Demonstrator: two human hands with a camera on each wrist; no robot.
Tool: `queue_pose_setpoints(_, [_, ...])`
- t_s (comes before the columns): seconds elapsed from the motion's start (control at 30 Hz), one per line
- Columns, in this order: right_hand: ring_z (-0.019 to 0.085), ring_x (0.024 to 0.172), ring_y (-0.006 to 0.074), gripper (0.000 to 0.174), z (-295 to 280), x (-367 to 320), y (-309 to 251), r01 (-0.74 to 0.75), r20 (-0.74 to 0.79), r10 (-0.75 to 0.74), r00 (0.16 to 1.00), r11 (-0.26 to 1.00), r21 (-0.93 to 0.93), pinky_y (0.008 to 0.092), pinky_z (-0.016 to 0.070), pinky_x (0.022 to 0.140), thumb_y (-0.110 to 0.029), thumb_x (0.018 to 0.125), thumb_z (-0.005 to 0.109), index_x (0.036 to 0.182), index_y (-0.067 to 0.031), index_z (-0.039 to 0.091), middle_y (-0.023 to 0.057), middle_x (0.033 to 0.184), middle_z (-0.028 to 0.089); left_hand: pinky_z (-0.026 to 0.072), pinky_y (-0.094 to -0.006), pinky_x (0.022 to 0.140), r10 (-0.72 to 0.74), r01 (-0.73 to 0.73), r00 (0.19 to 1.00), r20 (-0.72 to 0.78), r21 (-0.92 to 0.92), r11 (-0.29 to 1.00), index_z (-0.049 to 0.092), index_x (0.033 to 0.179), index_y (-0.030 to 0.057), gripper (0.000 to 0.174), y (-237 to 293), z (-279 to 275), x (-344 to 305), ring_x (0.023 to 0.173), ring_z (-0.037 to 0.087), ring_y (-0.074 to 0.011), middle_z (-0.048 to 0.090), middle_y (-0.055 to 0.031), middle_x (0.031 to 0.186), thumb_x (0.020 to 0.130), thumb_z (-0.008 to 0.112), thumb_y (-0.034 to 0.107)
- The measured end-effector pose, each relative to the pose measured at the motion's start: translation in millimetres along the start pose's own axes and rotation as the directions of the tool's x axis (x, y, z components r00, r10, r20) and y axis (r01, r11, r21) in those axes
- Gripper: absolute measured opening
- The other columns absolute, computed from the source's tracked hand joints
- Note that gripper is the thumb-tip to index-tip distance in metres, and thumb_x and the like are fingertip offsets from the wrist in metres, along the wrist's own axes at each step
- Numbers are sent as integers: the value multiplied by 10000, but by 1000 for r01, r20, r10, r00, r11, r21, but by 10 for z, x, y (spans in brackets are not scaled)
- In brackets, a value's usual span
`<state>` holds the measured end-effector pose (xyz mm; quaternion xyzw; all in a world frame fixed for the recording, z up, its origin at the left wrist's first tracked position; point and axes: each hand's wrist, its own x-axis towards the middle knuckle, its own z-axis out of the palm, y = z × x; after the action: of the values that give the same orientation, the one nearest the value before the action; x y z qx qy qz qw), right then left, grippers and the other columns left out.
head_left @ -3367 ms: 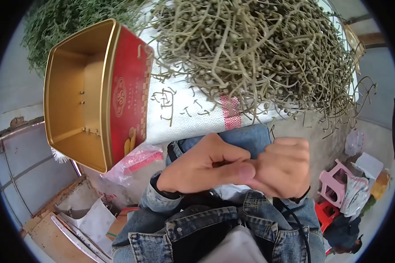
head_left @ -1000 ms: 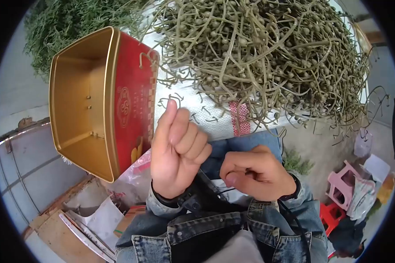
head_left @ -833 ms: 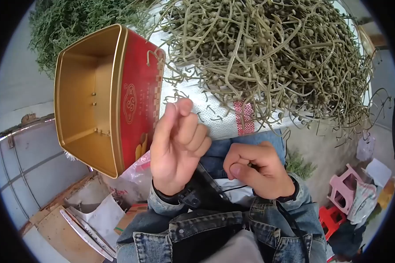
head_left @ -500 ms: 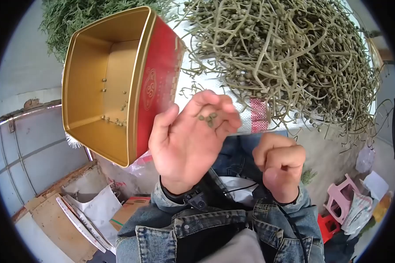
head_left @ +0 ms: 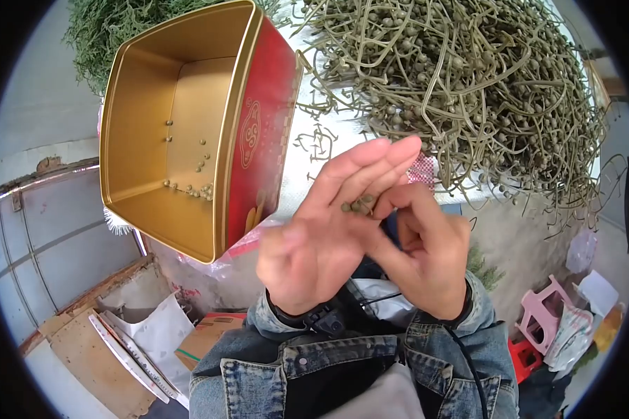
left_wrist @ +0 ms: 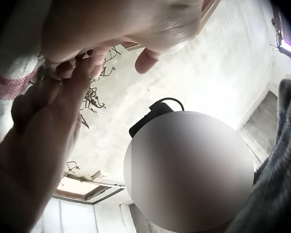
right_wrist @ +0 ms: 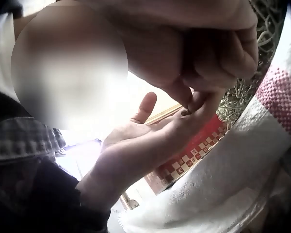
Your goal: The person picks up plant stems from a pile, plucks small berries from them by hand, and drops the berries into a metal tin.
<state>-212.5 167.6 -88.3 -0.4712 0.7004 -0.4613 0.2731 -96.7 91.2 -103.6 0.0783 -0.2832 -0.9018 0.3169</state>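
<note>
In the head view my left hand [head_left: 321, 237] is palm up, fingers stretched toward the pile, with several small round green pods [head_left: 356, 205] on it near the base of the fingers. Over that palm comes my right hand [head_left: 430, 255], index finger bent and thumb reaching across, fingertips right at the pods; I cannot tell whether they pinch one. The right wrist view shows one pod [right_wrist: 185, 111] at the right fingertips. A red tin [head_left: 269, 126] with a gold inside lies tipped toward me at left, several loose pods [head_left: 201, 190] inside.
A large heap of stalks with round heads [head_left: 461, 84] covers the white woven sack [head_left: 314, 167]. Short stem pieces [head_left: 316, 142] lie beside the tin. Green foliage [head_left: 105, 42] is at the back left. A pink stool [head_left: 541, 314] and red stool [head_left: 524, 359] stand at right.
The hands were together, then parted. The left hand swung toward the tin and opened, and more pods show inside the tin. Now the right hand has moved left over the left palm.
</note>
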Motion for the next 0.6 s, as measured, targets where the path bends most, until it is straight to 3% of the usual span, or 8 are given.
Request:
queue_pose_setpoints(0.07, [337,401,68,129,62,7,64,68,-20,-68,998,998,0,243,240,409,-20,763,708,791,-16,582,-18,475,395,169,-477,1147,-25,17,999,40,190,982,209,1446,-38,818,-10,-17,7,1412,156,-432,221,-298,1489,897,376,544])
queue_pose_setpoints(0.2, [367,395,76,94,-12,5,3,111,3,-111,994,993,36,241,270,411,-12,797,688,806,-9,594,-2,470,402,267,-449,1097,-86,91,993,-82,61,994,366,1338,-48,699,-8,32,-56,1322,353,-392,386,-280,1385,909,405,502])
queue_pose_setpoints(0.23, [374,394,80,84,-41,-7,-2,117,23,-118,993,991,63,240,280,412,-5,804,677,804,-9,593,4,470,407,267,-449,1097,-84,90,993,-83,62,994,366,1338,-48,699,-28,45,-71,1322,353,-392,386,-280,1385,909,405,502])
queue_pose_setpoints(0.33, [378,386,91,87,-76,-41,-9,58,76,-68,995,991,122,240,286,410,-8,798,683,805,-12,596,1,465,411,393,-376,936,-148,209,928,-343,150,966,487,1104,-38,508,-52,78,-94,1051,520,-277,532,-203,1150,943,397,436])
queue_pose_setpoints(0.4, [380,382,97,89,-69,-68,-12,29,105,-45,993,989,148,240,289,409,-9,794,687,805,-13,598,-1,462,413,398,-344,872,-134,172,937,-323,92,981,495,1085,-26,450,-118,35,-102,984,510,-232,536,-168,1090,957,387,392])
queue_pose_setpoints(0.47, [381,383,94,103,-7,-118,7,135,7,-138,990,977,162,244,292,410,-13,789,690,788,-19,587,-11,457,404,409,-280,743,-111,107,951,-288,-30,994,511,1048,-3,344,-180,-20,-120,851,489,-141,543,-98,970,985,367,303])
queue_pose_setpoints(0.5, [382,383,92,110,6,-135,8,187,-42,-183,982,968,165,246,294,411,-14,787,691,780,-21,581,-16,454,400,409,-280,743,-112,108,951,-289,-32,994,511,1048,-3,344,-186,-11,-149,851,489,-141,543,-98,970,985,367,303])
queue_pose_setpoints(0.6, [381,373,113,147,-69,-111,-14,166,12,-171,985,969,181,258,303,410,-20,772,705,756,-31,560,-17,449,392,355,-240,611,-81,218,913,-400,311,925,543,895,21,295,-196,54,-259,699,423,-80,524,-27,790,982,438,283])
